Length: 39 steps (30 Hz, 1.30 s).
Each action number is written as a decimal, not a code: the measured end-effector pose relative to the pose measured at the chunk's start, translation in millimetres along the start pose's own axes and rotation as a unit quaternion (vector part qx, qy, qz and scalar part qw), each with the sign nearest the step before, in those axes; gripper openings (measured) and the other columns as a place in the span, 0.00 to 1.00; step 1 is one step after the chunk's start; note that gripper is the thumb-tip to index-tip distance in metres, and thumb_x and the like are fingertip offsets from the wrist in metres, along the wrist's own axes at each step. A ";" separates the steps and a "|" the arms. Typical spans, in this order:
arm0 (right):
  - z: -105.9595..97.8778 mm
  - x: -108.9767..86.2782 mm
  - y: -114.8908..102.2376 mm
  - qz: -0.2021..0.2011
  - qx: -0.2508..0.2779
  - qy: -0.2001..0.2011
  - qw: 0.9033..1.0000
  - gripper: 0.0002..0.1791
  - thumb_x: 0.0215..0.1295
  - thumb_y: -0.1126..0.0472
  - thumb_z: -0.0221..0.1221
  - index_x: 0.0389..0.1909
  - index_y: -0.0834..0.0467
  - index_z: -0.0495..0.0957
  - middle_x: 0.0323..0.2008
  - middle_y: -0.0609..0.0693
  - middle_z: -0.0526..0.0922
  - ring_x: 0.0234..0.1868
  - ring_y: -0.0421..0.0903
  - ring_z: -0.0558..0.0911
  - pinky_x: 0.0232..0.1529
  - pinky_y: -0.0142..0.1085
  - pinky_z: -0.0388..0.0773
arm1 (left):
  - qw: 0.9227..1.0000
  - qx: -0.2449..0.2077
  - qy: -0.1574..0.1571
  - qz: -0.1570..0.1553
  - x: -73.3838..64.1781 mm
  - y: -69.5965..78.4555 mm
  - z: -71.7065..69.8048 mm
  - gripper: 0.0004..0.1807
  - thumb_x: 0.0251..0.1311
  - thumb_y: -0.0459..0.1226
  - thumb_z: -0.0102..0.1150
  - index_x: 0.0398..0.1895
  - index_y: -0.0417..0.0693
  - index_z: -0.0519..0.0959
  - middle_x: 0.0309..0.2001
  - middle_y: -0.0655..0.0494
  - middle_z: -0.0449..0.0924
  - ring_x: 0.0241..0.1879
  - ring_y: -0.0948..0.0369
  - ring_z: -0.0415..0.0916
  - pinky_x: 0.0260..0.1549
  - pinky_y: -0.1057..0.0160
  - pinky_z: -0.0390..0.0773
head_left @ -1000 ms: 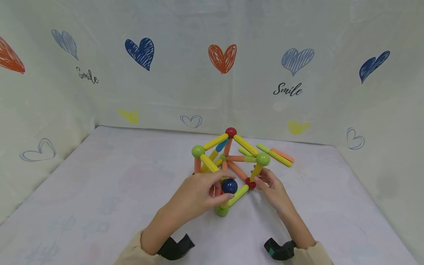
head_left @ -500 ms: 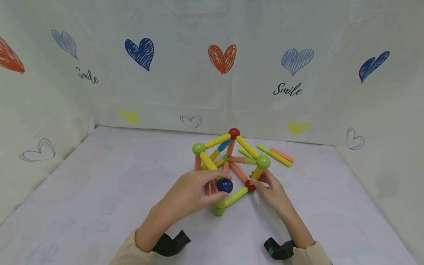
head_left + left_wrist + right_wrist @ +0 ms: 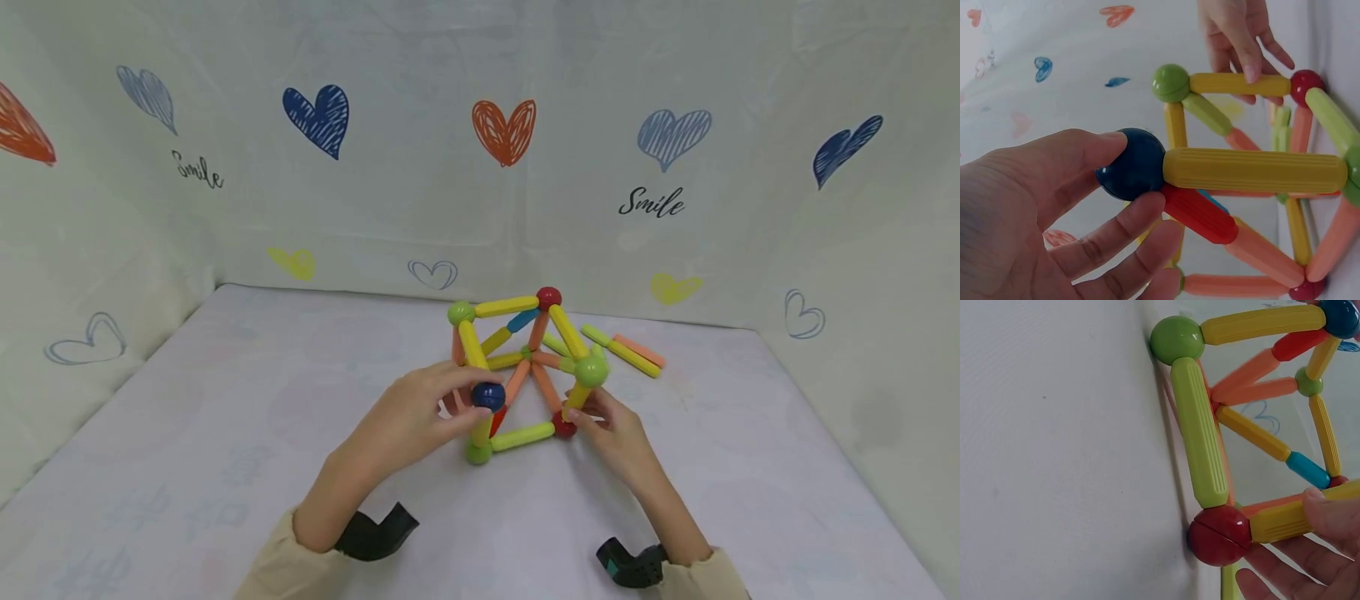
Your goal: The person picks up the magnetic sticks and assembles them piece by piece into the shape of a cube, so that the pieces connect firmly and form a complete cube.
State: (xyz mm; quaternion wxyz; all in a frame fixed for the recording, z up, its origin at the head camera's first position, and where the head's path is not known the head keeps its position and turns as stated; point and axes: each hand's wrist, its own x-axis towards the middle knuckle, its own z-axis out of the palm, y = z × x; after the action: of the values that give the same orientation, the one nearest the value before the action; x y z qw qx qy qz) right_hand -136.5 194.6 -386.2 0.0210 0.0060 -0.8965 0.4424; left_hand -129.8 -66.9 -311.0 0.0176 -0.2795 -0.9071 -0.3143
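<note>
A frame of coloured rods and balls stands on the table in the head view. At its near left top corner is a dark blue ball (image 3: 488,397), which my left hand (image 3: 408,421) pinches between thumb and fingers. From that ball a yellow rod (image 3: 1254,170) runs to a green ball (image 3: 478,452) at the base. My right hand (image 3: 618,437) pinches the upright yellow rod (image 3: 1279,520) at the near right corner, just above a red ball (image 3: 1219,535). A light green rod (image 3: 522,437) joins the two near base balls. Other top corners carry a red ball (image 3: 549,298) and green balls.
Several loose rods, among them a yellow rod (image 3: 634,359) and an orange rod (image 3: 640,351), lie on the white table (image 3: 225,450) behind the frame to the right. A white cloth (image 3: 420,192) with printed hearts hangs around the table's back and sides.
The frame has turned on the table. My left hand has moved left and slightly away with the blue ball, and the far red ball has shifted right. My right hand stays nearly in place.
</note>
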 end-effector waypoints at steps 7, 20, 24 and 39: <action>6.5 1.2 -2.0 -0.010 -0.009 -0.002 1.000 0.18 0.65 0.58 0.56 0.54 0.57 0.71 0.49 0.54 0.80 0.54 0.53 0.76 0.52 0.48 0.75 | 0.999 -0.001 0.008 -0.035 2.4 -7.9 -2.5 0.22 0.56 0.44 0.63 0.56 0.66 0.74 0.35 0.62 0.74 0.34 0.65 0.72 0.29 0.72 0.74; 6.7 6.6 -7.1 -0.021 -0.020 -0.027 0.999 0.21 0.65 0.59 0.56 0.57 0.59 0.70 0.49 0.55 0.80 0.54 0.54 0.77 0.50 0.47 0.76 | 0.997 -0.015 0.043 -0.058 6.3 -18.1 -3.6 0.23 0.56 0.43 0.63 0.56 0.54 0.74 0.41 0.54 0.74 0.37 0.59 0.75 0.34 0.65 0.79; 5.1 9.1 -7.6 -0.024 -0.028 -0.036 0.999 0.21 0.64 0.59 0.57 0.58 0.59 0.69 0.49 0.55 0.80 0.54 0.54 0.77 0.51 0.48 0.76 | 0.997 -0.017 0.063 -0.048 7.4 -18.3 -1.2 0.22 0.55 0.43 0.64 0.54 0.51 0.75 0.41 0.54 0.74 0.38 0.58 0.75 0.37 0.61 0.79; -20.7 18.1 9.6 0.004 -0.029 -0.054 0.998 0.17 0.65 0.66 0.53 0.55 0.62 0.70 0.49 0.59 0.79 0.51 0.55 0.78 0.52 0.47 0.75 | 0.995 -0.040 0.080 -0.045 8.0 -17.9 3.1 0.22 0.54 0.42 0.64 0.52 0.50 0.75 0.41 0.55 0.76 0.39 0.60 0.77 0.40 0.59 0.79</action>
State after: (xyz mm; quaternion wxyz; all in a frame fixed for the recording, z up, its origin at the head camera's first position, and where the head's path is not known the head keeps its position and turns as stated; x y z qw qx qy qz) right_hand -154.2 217.0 -380.5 -0.0291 0.0253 -0.9090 0.4151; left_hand -145.4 -72.7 -321.9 0.0647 -0.2127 -0.9010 -0.3726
